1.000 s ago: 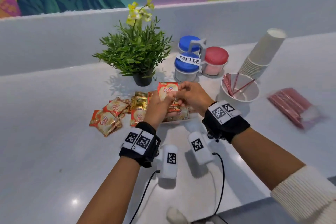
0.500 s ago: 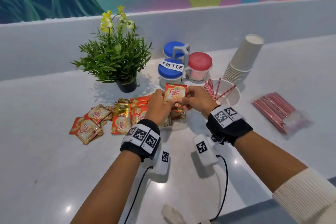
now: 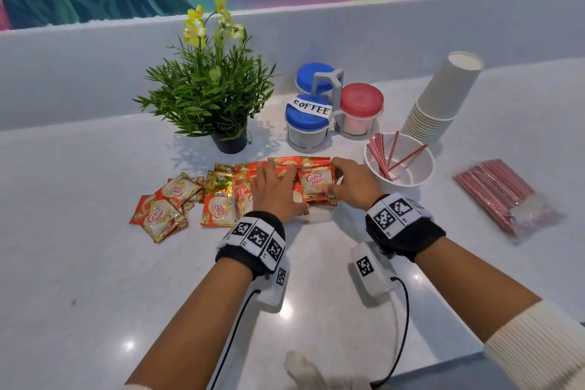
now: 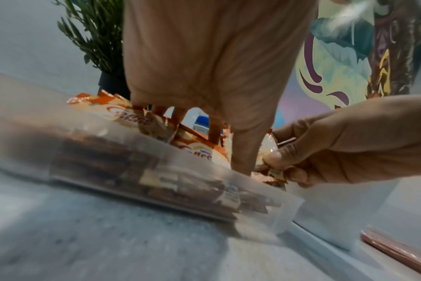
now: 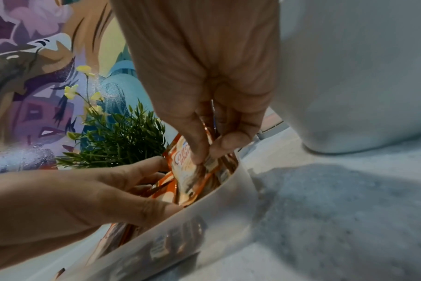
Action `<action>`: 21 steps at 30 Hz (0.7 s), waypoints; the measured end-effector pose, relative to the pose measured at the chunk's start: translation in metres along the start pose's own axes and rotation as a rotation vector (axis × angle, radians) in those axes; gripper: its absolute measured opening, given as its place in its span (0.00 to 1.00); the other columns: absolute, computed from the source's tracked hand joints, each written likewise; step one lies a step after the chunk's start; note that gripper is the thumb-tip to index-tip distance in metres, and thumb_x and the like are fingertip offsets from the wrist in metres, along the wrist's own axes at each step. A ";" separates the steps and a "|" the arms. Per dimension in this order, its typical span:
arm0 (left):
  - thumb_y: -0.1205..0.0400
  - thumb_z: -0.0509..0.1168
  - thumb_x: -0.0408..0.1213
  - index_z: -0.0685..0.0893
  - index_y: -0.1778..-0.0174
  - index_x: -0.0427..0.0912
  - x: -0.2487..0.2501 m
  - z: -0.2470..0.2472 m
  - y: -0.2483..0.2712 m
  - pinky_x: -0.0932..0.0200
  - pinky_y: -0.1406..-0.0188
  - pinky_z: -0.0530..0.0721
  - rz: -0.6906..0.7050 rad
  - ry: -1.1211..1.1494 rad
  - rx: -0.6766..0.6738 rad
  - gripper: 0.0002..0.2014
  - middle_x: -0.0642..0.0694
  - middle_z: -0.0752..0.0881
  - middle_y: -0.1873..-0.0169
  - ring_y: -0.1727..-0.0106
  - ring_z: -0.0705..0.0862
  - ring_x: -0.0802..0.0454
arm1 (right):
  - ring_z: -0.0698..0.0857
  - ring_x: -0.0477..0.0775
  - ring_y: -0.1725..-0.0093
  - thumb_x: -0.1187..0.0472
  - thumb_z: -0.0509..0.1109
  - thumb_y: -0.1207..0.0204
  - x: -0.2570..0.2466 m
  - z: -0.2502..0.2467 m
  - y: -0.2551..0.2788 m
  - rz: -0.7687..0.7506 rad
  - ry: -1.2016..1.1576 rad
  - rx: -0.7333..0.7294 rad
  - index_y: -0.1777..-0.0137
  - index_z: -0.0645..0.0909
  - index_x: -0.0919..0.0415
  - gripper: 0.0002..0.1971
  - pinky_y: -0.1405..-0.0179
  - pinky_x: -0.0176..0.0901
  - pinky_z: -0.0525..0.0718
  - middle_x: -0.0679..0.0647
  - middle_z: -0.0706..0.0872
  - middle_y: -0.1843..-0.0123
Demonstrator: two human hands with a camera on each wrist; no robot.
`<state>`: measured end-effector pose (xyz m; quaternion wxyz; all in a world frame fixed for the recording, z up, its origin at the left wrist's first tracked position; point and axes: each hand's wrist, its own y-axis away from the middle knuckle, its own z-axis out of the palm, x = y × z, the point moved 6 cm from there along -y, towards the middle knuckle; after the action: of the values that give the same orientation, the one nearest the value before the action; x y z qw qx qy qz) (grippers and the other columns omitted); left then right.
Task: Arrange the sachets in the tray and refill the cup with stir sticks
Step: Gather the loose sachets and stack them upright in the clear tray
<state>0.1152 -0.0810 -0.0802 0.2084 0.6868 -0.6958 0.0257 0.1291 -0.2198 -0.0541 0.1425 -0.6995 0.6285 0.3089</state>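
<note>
Orange Coffee-mate sachets stand packed in a translucent white tray (image 3: 317, 217) in front of me. My left hand (image 3: 274, 182) lies on them with its fingers spread and straight. My right hand (image 3: 334, 179) pinches one sachet (image 3: 316, 182) between thumb and forefinger at the tray's right end. The right wrist view shows that pinch (image 5: 212, 152) with the sachet (image 5: 184, 167) low inside the tray wall (image 5: 204, 209). Right of the tray stands a white cup (image 3: 411, 179) with a few red stir sticks (image 3: 381, 155). A clear pack of stir sticks (image 3: 503, 196) lies further right.
Several loose sachets (image 3: 164, 209) lie scattered on the white counter to the left of the tray. Behind them stand a potted plant (image 3: 218, 98), lidded jars (image 3: 308, 123) labelled coffee, and a leaning stack of paper cups (image 3: 440, 101). A low wall backs the counter.
The sachet that both hands held up has come down into the tray. My left hand has let go of it and now lies flat on the packed sachets.
</note>
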 end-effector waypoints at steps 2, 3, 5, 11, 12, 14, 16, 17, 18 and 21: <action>0.26 0.71 0.49 0.58 0.21 0.53 -0.001 0.002 -0.001 0.38 0.20 0.44 -0.001 0.019 0.000 0.40 0.38 0.44 0.18 0.18 0.40 0.35 | 0.82 0.61 0.38 0.67 0.72 0.29 0.000 0.006 0.001 0.004 0.007 -0.057 0.34 0.76 0.64 0.22 0.40 0.45 0.77 0.61 0.83 0.36; 0.26 0.72 0.49 0.59 0.22 0.53 -0.001 0.003 -0.001 0.38 0.20 0.44 0.001 0.029 0.004 0.39 0.38 0.44 0.18 0.18 0.39 0.35 | 0.82 0.62 0.37 0.67 0.73 0.30 0.000 0.009 0.002 0.005 0.014 -0.075 0.33 0.76 0.64 0.23 0.38 0.46 0.77 0.61 0.83 0.35; 0.27 0.73 0.48 0.61 0.24 0.53 -0.001 0.003 -0.002 0.38 0.20 0.44 0.006 0.041 0.013 0.38 0.38 0.44 0.18 0.18 0.39 0.35 | 0.80 0.63 0.36 0.67 0.73 0.30 0.001 0.012 0.003 0.006 0.042 -0.092 0.33 0.76 0.63 0.23 0.35 0.50 0.77 0.62 0.82 0.34; 0.28 0.73 0.46 0.63 0.26 0.50 -0.002 0.003 -0.002 0.37 0.20 0.44 0.018 0.054 0.018 0.36 0.39 0.46 0.18 0.18 0.40 0.35 | 0.78 0.62 0.33 0.65 0.73 0.28 -0.004 0.014 0.000 -0.009 0.128 -0.165 0.29 0.72 0.62 0.27 0.33 0.49 0.75 0.61 0.79 0.31; 0.28 0.73 0.47 0.63 0.27 0.50 -0.002 0.003 -0.002 0.37 0.20 0.45 0.017 0.054 0.019 0.36 0.39 0.46 0.18 0.18 0.40 0.35 | 0.78 0.61 0.33 0.65 0.72 0.28 -0.006 0.014 -0.002 -0.009 0.130 -0.168 0.29 0.71 0.62 0.27 0.33 0.50 0.75 0.60 0.79 0.31; 0.28 0.73 0.47 0.63 0.27 0.49 -0.003 0.003 -0.002 0.37 0.20 0.44 0.012 0.056 0.018 0.37 0.39 0.46 0.18 0.18 0.40 0.35 | 0.78 0.61 0.33 0.63 0.72 0.27 -0.008 0.015 -0.004 -0.009 0.136 -0.174 0.29 0.70 0.62 0.27 0.32 0.51 0.77 0.60 0.80 0.32; 0.28 0.73 0.48 0.61 0.25 0.47 -0.003 0.004 -0.002 0.38 0.20 0.45 0.005 0.045 0.020 0.38 0.39 0.45 0.18 0.18 0.39 0.35 | 0.79 0.61 0.34 0.62 0.71 0.26 -0.009 0.018 -0.005 -0.020 0.186 -0.186 0.30 0.71 0.62 0.25 0.32 0.53 0.76 0.60 0.80 0.32; 0.28 0.73 0.47 0.60 0.25 0.46 -0.003 0.004 -0.002 0.38 0.20 0.45 0.000 0.039 0.022 0.39 0.39 0.45 0.18 0.18 0.39 0.35 | 0.79 0.62 0.34 0.62 0.70 0.25 -0.010 0.019 -0.005 -0.028 0.223 -0.189 0.30 0.72 0.62 0.24 0.32 0.54 0.76 0.61 0.81 0.33; 0.27 0.72 0.47 0.59 0.24 0.45 -0.003 0.004 -0.001 0.38 0.20 0.44 -0.004 0.035 0.021 0.39 0.39 0.44 0.18 0.18 0.38 0.36 | 0.79 0.62 0.34 0.62 0.69 0.25 -0.011 0.018 -0.005 -0.035 0.259 -0.185 0.30 0.73 0.62 0.22 0.32 0.53 0.76 0.61 0.81 0.33; 0.26 0.72 0.47 0.57 0.23 0.42 -0.003 0.005 -0.002 0.38 0.20 0.43 -0.015 0.028 0.008 0.41 0.40 0.43 0.18 0.18 0.37 0.36 | 0.81 0.63 0.37 0.64 0.68 0.25 -0.015 0.012 -0.008 -0.065 0.295 -0.121 0.33 0.75 0.62 0.20 0.35 0.53 0.78 0.61 0.83 0.36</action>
<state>0.1153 -0.0797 -0.0867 0.2157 0.6922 -0.6877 0.0367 0.1338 -0.2001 -0.0556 0.0160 -0.7644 0.6000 0.2356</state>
